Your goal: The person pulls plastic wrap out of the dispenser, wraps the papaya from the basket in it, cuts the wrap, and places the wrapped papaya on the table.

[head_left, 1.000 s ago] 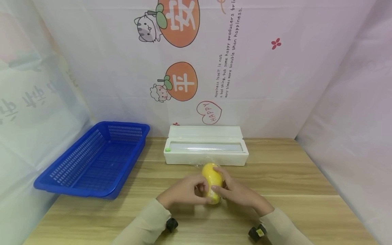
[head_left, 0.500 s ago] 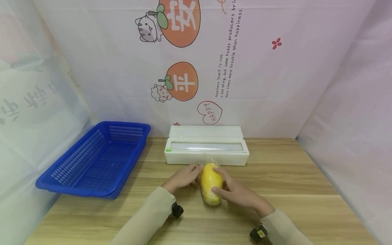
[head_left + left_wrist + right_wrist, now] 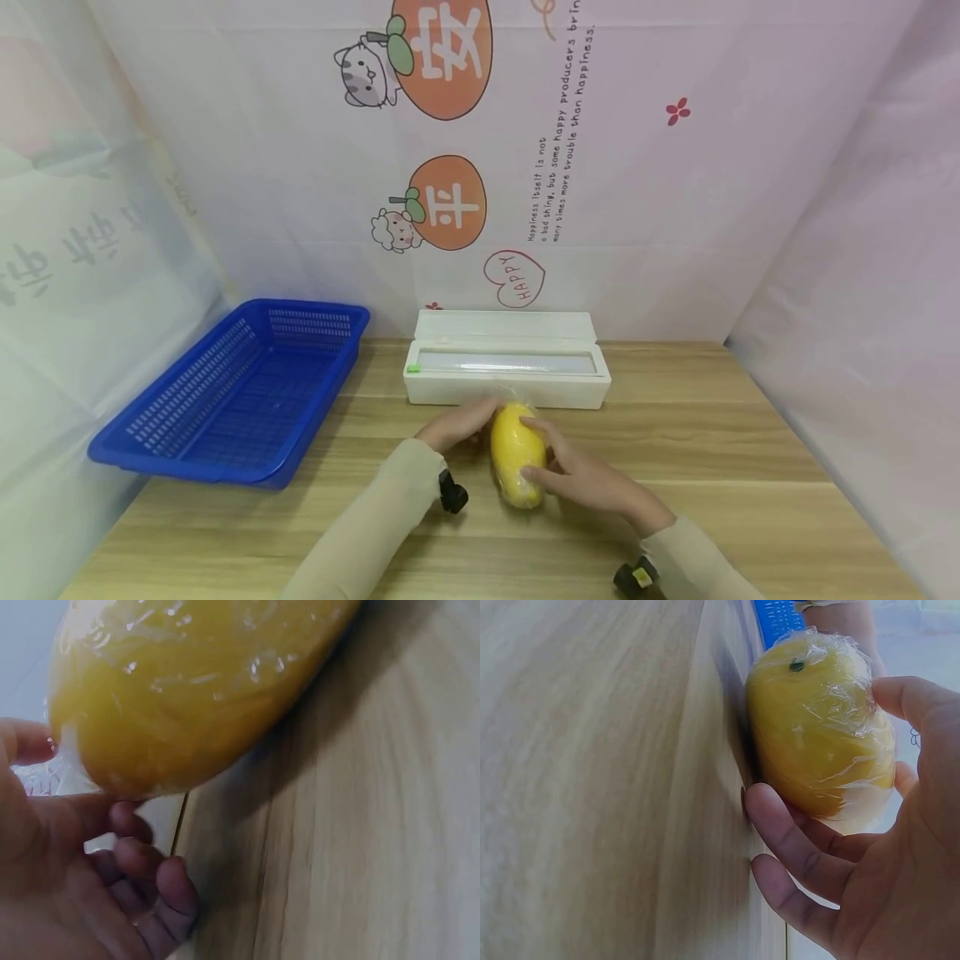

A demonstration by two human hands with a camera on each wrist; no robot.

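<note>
A yellow mango (image 3: 517, 454) wrapped in clear cling film lies lengthwise on the wooden table, in front of a white box. My right hand (image 3: 588, 479) holds it from the right, thumb on top and fingers along the far side, as the right wrist view also shows. My left hand (image 3: 461, 423) reaches round the mango's far end. In the left wrist view, its thumb and index finger pinch the cling film (image 3: 69, 754) at that end, while the other fingers curl loosely below. Creased film (image 3: 840, 682) covers the near end, where a dark stem spot shows.
Behind the mango stands the white cling film dispenser (image 3: 506, 390), its lid raised and a green slider at its left. A blue basket (image 3: 292, 433) sits at the left. Printed white cloth (image 3: 637, 208) hangs around the table (image 3: 712, 433).
My left hand has moved from the mango's near left side forward to its far end and now pinches the film there. The right hand keeps its hold; the mango has barely shifted.
</note>
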